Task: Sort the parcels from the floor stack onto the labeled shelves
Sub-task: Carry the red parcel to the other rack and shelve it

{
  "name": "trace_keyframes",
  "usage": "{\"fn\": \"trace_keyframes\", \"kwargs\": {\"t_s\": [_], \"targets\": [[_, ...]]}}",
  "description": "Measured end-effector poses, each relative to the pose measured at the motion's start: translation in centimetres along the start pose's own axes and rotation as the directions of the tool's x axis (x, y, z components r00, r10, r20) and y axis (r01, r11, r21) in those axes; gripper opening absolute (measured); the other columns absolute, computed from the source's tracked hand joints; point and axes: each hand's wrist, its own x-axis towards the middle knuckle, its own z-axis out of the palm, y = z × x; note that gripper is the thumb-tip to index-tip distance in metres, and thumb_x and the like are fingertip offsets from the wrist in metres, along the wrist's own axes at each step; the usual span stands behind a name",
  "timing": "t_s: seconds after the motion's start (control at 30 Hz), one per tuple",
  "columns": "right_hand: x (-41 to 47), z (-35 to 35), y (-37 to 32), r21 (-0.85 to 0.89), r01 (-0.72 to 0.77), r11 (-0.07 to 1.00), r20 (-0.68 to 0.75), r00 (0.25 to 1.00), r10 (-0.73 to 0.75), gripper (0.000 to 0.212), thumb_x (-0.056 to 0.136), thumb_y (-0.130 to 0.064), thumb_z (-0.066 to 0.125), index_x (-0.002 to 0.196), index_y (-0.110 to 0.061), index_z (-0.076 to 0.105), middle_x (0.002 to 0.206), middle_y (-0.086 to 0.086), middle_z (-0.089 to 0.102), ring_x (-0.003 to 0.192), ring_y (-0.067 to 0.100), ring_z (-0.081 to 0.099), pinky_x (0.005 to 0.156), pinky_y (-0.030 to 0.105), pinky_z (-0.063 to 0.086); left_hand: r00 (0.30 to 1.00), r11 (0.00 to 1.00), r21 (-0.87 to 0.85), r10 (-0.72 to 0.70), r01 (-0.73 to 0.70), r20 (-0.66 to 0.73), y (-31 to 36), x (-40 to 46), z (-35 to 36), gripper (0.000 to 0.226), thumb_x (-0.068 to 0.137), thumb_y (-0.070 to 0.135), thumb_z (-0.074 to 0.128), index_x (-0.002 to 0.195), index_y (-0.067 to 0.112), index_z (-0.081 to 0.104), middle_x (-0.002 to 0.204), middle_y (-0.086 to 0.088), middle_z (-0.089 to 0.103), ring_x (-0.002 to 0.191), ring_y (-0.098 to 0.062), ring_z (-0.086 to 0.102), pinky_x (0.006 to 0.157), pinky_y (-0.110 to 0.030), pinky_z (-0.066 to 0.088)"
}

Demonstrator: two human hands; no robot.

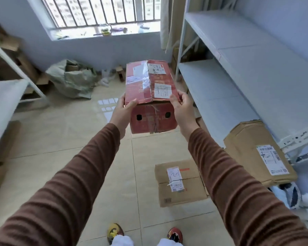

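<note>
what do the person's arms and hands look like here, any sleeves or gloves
Both arms wear long brown ribbed sleeves reaching the wrists. The left hand and right hand are bare: no gloves, and no rings or watch can be seen from this view.

A small parcel storeroom: bare white metal shelving (238, 71), labelled cardboard boxes (178, 183) on tiled floor (60, 139), barred window (100, 11)

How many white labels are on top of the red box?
3 on the red box: one far right, one near right, one far left under tape. Other faces may hide more.
</note>
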Motion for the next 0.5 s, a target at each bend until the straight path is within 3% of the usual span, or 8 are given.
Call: {"fn": "trace_keyframes", "kwargs": {"t_s": [0.13, 0.23, 0.37, 0.5], "targets": [[-0.8, 8.2, -4.7, 0.092, 0.055, 0.994, 0.07, 0.996, -0.061, 0.05, 0.085, -0.06, 0.059, 0.128, -0.034, 0.056, 0.128, -0.001, 0.064, 0.116, 0.019, 0.066, 0.096, 0.047, 0.059, 0.994, 0.996, -0.049, 0.07, -0.074, -0.082, 3.8, 0.0, -8.6, 0.054, 0.101, 0.015, 0.057, 0.151, 0.024, 0.04, 0.118, 0.001, 0.068, 0.087, -0.007, 0.068, 0.064, -0.017, 0.053], [-2.3, 14.6, -7.4, 0.193, 0.086, 0.978, 0.125, 0.986, -0.111, 0.028, 0.099, -0.028, 0.06, 0.126, -0.03, 0.055, 0.125, 0.001, 0.065, 0.116, 0.021, 0.066, 0.099, 0.049, 0.057, 0.986, 0.989, -0.066, 0.123, -0.131, -0.113, 5.6, -0.4, -15.6, 0.057, 0.1, 0.007, 0.057, 0.152, 0.022, 0.037, 0.117, 0.003, 0.068, 0.094, -0.008, 0.069, 0.071, -0.021, 0.055], [-4.8, 22.7, -10.1, 0.265, 0.093, 0.96, 0.211, 0.966, -0.152, 0.032, 0.1, -0.006, 0.056, 0.129, -0.018, 0.051, 0.12, 0.001, 0.067, 0.114, 0.02, 0.067, 0.1, 0.048, 0.057, 0.975, 0.982, -0.04, 0.176, -0.183, -0.136, 6.8, -1.3, -24.9, 0.057, 0.097, -0.001, 0.057, 0.146, 0.021, 0.036, 0.135, -0.004, 0.063, 0.114, -0.017, 0.064, 0.088, -0.028, 0.053], [-6.3, 29.2, -12.0, 0.29, 0.111, 0.95, 0.312, 0.928, -0.204, 0.034, 0.099, -0.001, 0.055, 0.129, -0.013, 0.044, 0.122, 0.01, 0.068, 0.112, 0.024, 0.071, 0.095, 0.05, 0.06, 0.958, 0.977, -0.021, 0.205, -0.213, -0.199, 7.7, -2.0, -32.4, 0.059, 0.092, -0.007, 0.059, 0.14, 0.022, 0.038, 0.137, -0.003, 0.063, 0.126, -0.024, 0.061, 0.099, -0.038, 0.052]]}}
